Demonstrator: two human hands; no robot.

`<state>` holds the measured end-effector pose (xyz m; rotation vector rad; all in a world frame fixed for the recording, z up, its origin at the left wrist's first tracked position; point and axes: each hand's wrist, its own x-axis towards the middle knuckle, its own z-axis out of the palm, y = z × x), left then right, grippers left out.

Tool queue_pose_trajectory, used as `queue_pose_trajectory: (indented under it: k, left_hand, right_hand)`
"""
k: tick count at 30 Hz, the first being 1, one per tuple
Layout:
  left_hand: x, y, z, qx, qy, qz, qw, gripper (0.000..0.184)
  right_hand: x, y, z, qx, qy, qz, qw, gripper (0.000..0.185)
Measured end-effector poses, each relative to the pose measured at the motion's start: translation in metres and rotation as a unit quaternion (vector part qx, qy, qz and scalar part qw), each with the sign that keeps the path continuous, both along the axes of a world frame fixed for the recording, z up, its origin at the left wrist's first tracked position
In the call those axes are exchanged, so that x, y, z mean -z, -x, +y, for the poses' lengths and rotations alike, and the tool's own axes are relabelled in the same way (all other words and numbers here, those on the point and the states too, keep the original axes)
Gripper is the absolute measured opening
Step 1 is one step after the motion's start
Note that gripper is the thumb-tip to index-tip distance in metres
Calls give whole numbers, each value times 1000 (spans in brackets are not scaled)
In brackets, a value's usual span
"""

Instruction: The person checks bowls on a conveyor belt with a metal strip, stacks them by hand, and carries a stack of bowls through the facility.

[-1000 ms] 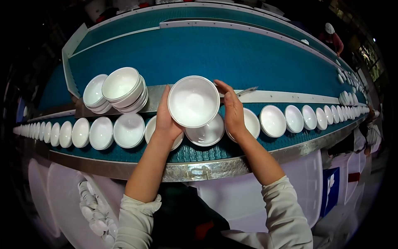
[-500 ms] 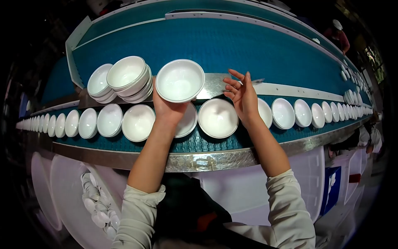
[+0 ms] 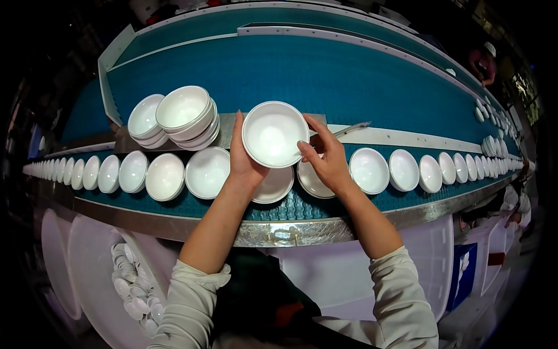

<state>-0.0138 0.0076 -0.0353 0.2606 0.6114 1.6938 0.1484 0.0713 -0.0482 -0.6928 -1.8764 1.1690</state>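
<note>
Teal belting, smooth and matte, spreads across most of what reaches me: a wide conveyor (image 3: pixel 360 75) with pale riveted rails. Nearer, I see a narrower belt (image 3: pixel 279 213) with a ribbed, linked surface, edged by a scuffed, shiny metal rim (image 3: pixel 285 234). Below on the left stands a cloudy plastic bin (image 3: pixel 93 273) with a heap of small white pieces (image 3: pixel 136 285); a blue box (image 3: pixel 463 273) sits to the right. Far right, a co-worker (image 3: pixel 483 64) in a white cap leans by the line. Glossy, round, deep bowls (image 3: pixel 369 170) run along the ribbed belt, and two leaning stacks (image 3: pixel 185 119) rise beyond them at left, on a metal plate. On my feed the left hand (image 3: pixel 244 168), fairly open, cradles the lower left side of a white bowl (image 3: pixel 275 134); the right hand (image 3: pixel 331 166), half curled, has thumb and finger at its right rim. That bowl is held above the belt, tilted toward me, and blocks part of the row. Just past the right hand juts a thin strip (image 3: pixel 352 128), its material unclear.
</note>
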Motion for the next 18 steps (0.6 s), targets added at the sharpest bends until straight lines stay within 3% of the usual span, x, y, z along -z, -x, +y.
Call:
queue_pose_trajectory:
  k: [5, 10, 18]
  left_hand:
    - [7, -2, 2, 5, -8, 0, 1000, 55]
    - [19, 3, 3, 6, -28, -17, 999, 51]
    - [27, 5, 3, 12, -39, -32, 999, 48]
  right_hand:
    - [6, -2, 0, 17, 0, -4, 1000, 48]
    - [14, 2, 0, 44, -99, 15, 994, 46]
    - [18, 4, -2, 51, -131, 20, 990, 44]
